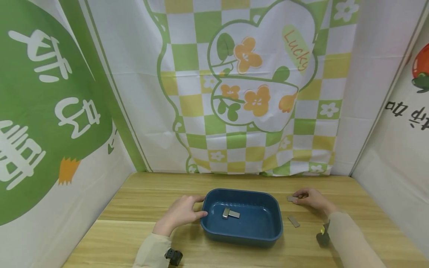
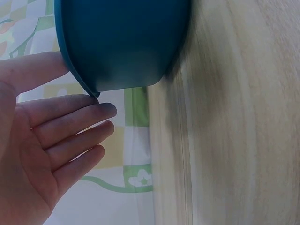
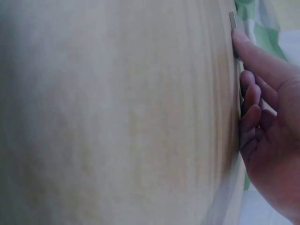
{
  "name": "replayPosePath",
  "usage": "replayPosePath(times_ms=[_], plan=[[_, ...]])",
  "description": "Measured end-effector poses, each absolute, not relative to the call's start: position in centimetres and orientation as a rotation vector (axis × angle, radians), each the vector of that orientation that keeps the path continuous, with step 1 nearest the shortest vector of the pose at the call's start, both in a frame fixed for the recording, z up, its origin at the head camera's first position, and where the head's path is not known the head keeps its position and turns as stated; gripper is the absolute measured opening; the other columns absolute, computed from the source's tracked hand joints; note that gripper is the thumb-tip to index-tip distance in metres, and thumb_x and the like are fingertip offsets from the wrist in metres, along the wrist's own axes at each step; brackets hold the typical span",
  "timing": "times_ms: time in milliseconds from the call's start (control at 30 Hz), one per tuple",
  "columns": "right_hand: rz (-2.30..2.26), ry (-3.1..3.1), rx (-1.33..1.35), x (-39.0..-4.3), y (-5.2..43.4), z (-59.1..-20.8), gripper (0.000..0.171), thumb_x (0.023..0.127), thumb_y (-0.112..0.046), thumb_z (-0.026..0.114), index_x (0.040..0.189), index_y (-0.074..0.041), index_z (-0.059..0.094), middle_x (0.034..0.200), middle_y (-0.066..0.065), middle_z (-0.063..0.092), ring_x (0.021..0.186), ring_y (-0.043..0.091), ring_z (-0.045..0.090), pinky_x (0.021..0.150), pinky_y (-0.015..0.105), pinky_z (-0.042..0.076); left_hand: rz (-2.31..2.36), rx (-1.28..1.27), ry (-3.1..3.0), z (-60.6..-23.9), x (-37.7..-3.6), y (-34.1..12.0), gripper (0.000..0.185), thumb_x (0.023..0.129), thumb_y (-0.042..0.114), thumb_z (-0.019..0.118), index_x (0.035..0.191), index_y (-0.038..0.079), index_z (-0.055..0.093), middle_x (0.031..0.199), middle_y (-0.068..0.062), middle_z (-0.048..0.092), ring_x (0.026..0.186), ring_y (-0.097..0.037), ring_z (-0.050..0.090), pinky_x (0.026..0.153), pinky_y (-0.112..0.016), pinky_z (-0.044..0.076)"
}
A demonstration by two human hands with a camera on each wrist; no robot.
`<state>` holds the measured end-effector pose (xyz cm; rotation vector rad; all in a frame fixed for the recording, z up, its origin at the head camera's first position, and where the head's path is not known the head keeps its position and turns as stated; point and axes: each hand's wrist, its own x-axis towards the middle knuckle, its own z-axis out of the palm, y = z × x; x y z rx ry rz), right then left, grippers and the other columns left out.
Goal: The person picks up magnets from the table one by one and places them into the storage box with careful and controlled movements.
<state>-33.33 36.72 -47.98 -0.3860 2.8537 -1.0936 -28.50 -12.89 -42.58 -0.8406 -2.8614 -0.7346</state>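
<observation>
A dark blue tray (image 1: 214, 230) sits mid-table with two small grey metal blocks (image 1: 230, 213) lying inside it. My left hand (image 1: 200, 207) rests against the tray's left rim. In the left wrist view the left hand (image 2: 79, 112) is flat with straight fingers, the thumb against the rim of the tray (image 2: 122, 42). To the right of the tray, my right hand (image 1: 299, 197) lies on the table with a fingertip on a third grey block (image 1: 291, 198). In the right wrist view the right hand (image 3: 248, 89) touches that block (image 3: 233, 19) with its index finger. The other fingers are curled on the wood.
Another grey block (image 1: 294, 221) lies loose on the wooden table (image 1: 140, 201), just right of the tray and nearer me than my right hand. Printed cloth walls close in the back and both sides. A dark wrist-camera mount (image 1: 173, 257) shows at my left sleeve.
</observation>
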Motion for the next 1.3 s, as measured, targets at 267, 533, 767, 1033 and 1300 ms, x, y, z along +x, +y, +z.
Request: replayPosePath(times_ms=[267,533,767,1033,1300], plan=[[-1.118,2.837,-0.366,-33.28,36.68,-47.86,0.035,0.083,-0.025,0.072,0.105,0.002,0.068,0.091,0.005,0.061,0.08,0.012,0.049,0.068,0.023,0.042,-0.735,-0.826,-2.871,-42.5,-28.5,-12.82,0.051,0.082,0.033,0.072,0.123,0.004,0.062,0.123,-0.012,0.064,0.113,-0.035,0.06,0.093,-0.051,0.049],[-1.109,2.838,-0.356,-33.19,36.8,-47.85,0.036,0.083,-0.026,0.072,0.105,0.002,0.067,0.092,0.007,0.062,0.081,0.015,0.05,0.07,0.025,0.042,-0.732,-0.841,-2.864,-42.54,-28.55,-12.84,0.05,0.082,0.033,0.072,0.123,0.004,0.063,0.123,-0.012,0.064,0.113,-0.034,0.061,0.093,-0.051,0.05],[-1.104,2.835,-0.349,-33.05,36.65,-47.79,0.034,0.084,-0.028,0.071,0.103,0.0,0.068,0.095,0.008,0.065,0.085,0.016,0.053,0.075,0.029,0.044,-0.722,-0.833,-2.872,-42.44,-28.51,-12.8,0.05,0.082,0.032,0.072,0.123,0.004,0.062,0.123,-0.012,0.064,0.114,-0.034,0.06,0.093,-0.051,0.05],[-1.055,2.851,-0.356,-33.0,36.59,-47.6,0.027,0.085,-0.032,0.07,0.097,-0.007,0.071,0.099,0.007,0.067,0.089,0.015,0.054,0.078,0.031,0.044,-0.719,-0.84,-2.868,-42.41,-28.46,-12.82,0.051,0.082,0.033,0.072,0.122,0.004,0.063,0.123,-0.013,0.064,0.113,-0.035,0.061,0.093,-0.051,0.049],[-1.032,2.871,-0.326,-33.0,36.68,-47.77,0.025,0.086,-0.033,0.069,0.095,-0.011,0.072,0.106,0.009,0.067,0.098,0.02,0.057,0.086,0.04,0.045,-0.719,-0.829,-2.877,-42.36,-28.42,-12.8,0.051,0.082,0.034,0.072,0.122,0.004,0.063,0.123,-0.013,0.064,0.113,-0.035,0.061,0.093,-0.051,0.049]])
